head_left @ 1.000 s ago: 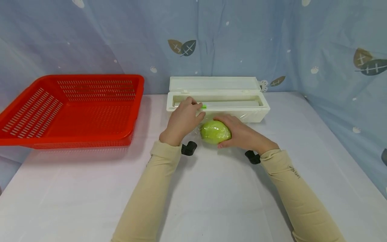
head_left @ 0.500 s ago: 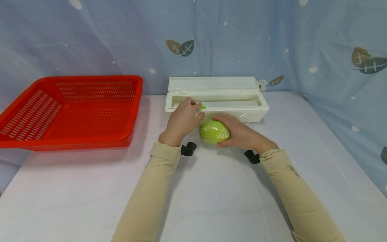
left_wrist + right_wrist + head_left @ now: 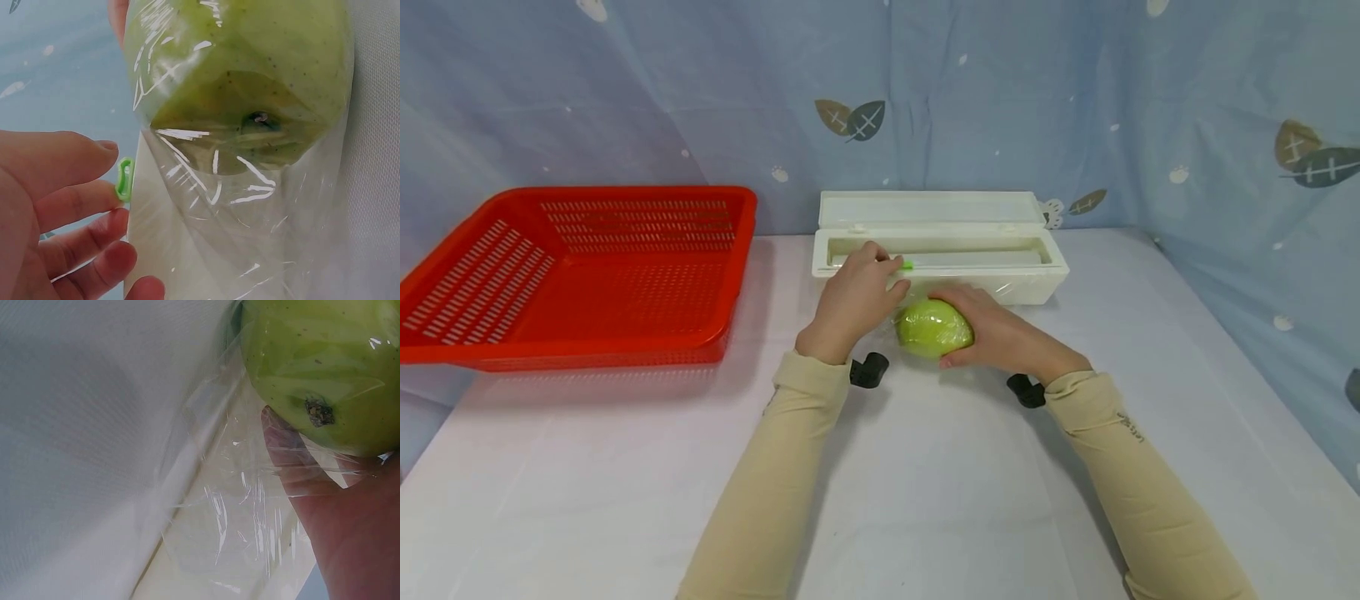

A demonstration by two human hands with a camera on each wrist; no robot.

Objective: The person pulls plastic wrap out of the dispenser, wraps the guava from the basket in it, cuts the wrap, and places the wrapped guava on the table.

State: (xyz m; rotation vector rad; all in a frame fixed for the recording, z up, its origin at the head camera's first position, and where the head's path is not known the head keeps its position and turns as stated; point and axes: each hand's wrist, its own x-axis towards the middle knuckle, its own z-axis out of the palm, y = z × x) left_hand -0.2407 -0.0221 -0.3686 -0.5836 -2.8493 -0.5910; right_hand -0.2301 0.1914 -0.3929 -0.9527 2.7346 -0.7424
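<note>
A round green speckled fruit (image 3: 932,327) with a stem dimple is wrapped in cling film (image 3: 231,200), directly in front of a white cling film dispenser (image 3: 1022,290). My right hand (image 3: 992,327) grips the fruit from the right, thumb low and fingers over its far side. My left hand (image 3: 859,292) is at the dispenser's front edge, its index fingertip touching the small green slider (image 3: 125,180). In the left wrist view the thumb lies just above the slider and the other fingers are loosely bent. Film stretches between fruit and dispenser in both wrist views.
A red plastic basket (image 3: 715,337) stands at the left of the white-covered table (image 3: 940,500). The dispenser's lid (image 3: 928,208) is raised at the back, with a roll (image 3: 970,258) inside. A blue patterned curtain (image 3: 970,100) hangs behind. Black wrist cameras sit near both wrists.
</note>
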